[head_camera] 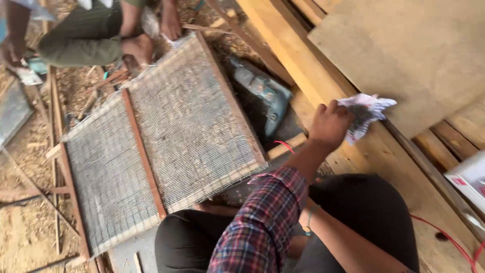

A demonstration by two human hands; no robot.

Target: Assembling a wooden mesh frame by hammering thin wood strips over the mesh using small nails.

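- On the sawdust floor before my knees lay 1 wooden frame (144, 162), with wire mesh (192, 116) already covering it and its edges still ragged.
- Over the planks (283, 45), my left hand (328, 124) was fisted around crumpled paper (366, 114).
- My right hand was hidden.

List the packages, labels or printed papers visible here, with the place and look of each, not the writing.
Crumpled printed paper: held in the left hand above the wooden planks, upper right; white with dark and reddish print.
White box: at the right edge on the planks, cut off by the frame; white with a small red label.
No signs or screens are in view.
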